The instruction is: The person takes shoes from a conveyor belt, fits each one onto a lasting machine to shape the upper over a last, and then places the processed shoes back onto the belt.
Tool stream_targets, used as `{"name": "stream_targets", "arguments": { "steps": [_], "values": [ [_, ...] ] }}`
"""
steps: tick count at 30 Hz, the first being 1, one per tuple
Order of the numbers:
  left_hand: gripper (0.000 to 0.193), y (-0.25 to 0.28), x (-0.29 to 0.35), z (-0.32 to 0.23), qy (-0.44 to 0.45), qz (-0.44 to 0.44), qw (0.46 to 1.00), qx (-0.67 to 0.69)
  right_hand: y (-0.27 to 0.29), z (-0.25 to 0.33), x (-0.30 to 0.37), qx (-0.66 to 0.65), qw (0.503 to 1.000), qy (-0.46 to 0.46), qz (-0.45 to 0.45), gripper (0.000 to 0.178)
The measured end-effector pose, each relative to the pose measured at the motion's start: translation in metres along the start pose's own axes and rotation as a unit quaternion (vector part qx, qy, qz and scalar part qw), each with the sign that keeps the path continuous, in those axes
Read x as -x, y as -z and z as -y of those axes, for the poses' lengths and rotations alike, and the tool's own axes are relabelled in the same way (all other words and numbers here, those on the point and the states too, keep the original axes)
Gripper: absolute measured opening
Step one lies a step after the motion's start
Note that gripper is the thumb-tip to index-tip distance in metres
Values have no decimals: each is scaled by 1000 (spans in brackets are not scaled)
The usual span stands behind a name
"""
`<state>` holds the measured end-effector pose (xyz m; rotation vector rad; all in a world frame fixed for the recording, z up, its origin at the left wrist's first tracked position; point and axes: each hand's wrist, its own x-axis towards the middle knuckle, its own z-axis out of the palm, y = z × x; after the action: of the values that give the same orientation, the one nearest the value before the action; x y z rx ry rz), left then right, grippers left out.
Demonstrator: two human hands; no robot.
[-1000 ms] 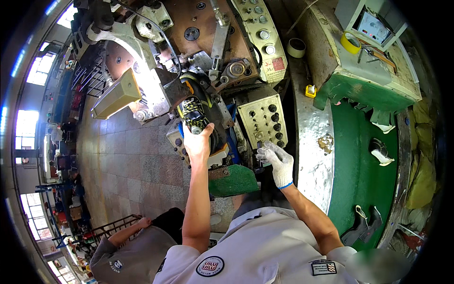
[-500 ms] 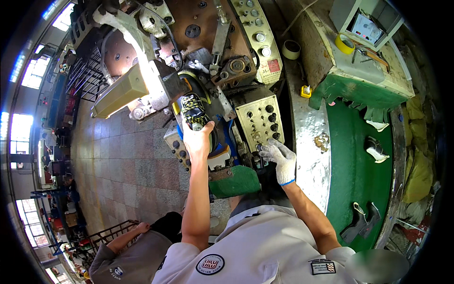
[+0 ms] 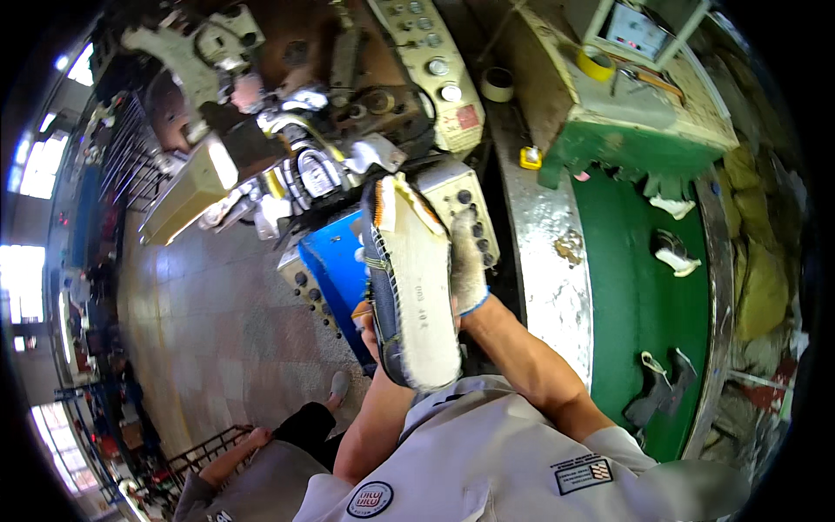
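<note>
A dark shoe upper (image 3: 419,300) with a pale insole bottom is held in front of my chest, its bottom turned toward me. White and orange material shows at its far end. My left hand (image 3: 369,336), bare, grips its left side near the lower end; most of the fingers are hidden behind the shoe. Along the right side, my right hand (image 3: 470,271) in a whitish knit glove is closed on the edge, its fingertips partly hidden. Just beyond stands the machine's clamp area (image 3: 317,174), with shiny metal parts and nothing of this shoe in it.
A control panel with black knobs (image 3: 481,209) lies behind the gloved hand, a blue machine cover (image 3: 335,252) to the left. On the right are a metal ledge (image 3: 552,287), a green surface (image 3: 631,287) with shoe pieces, and a cabinet (image 3: 644,113). Another person (image 3: 252,470) sits at lower left.
The shoe has come out of the machine toward me and is turned bottom up. My gloved right hand has left the knob panel and taken hold of the shoe's right side.
</note>
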<state>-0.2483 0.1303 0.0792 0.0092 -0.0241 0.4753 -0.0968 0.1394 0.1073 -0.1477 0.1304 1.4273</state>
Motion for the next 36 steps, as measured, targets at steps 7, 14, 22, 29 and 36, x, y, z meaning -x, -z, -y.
{"name": "stream_targets", "arguments": {
  "steps": [7,14,22,29,36],
  "values": [
    [50,-10,-10,-15,-52,-271,723,-633,21,61,55,93,990,97,-43,66],
    [66,-36,-83,36,33,-137,819,-556,42,76,111,239,949,197,-64,74],
    [54,-17,-119,82,228,-77,835,-495,56,122,187,400,874,259,-97,98],
    [45,-7,-171,141,397,-134,801,-427,81,119,231,355,880,289,-129,103],
    [37,2,-175,178,448,-76,740,-496,101,125,266,304,892,299,-151,101]
  ]
}}
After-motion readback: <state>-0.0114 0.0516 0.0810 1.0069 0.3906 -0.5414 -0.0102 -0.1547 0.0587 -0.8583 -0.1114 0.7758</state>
